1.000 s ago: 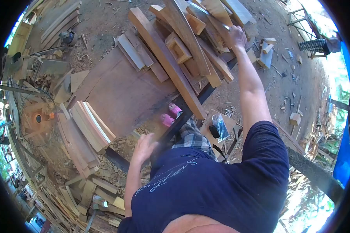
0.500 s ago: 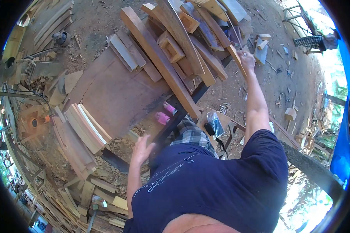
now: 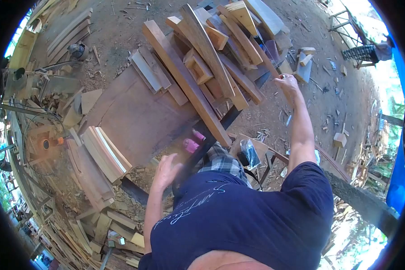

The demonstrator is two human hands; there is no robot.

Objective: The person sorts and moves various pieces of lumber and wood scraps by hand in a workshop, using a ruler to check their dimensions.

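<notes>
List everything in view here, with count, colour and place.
Wood strip: one, brown, at the right hand's fingertips
Wood pile: many pieces, brown and tan, top centre
Flat board: one, brown, centre left
Curved boards: several, tan and pinkish, left
Fan: one, orange centre, far left
Scrap wood: many, tan, lower left
Plastic bag: one, clear, beside the shorts
Blue sheet: one, far right
Slippers: two, pink, on the feet
Shorts: checked
Shirt: dark blue
Right hand: one, upper right
Left hand: one, lower centre
</notes>
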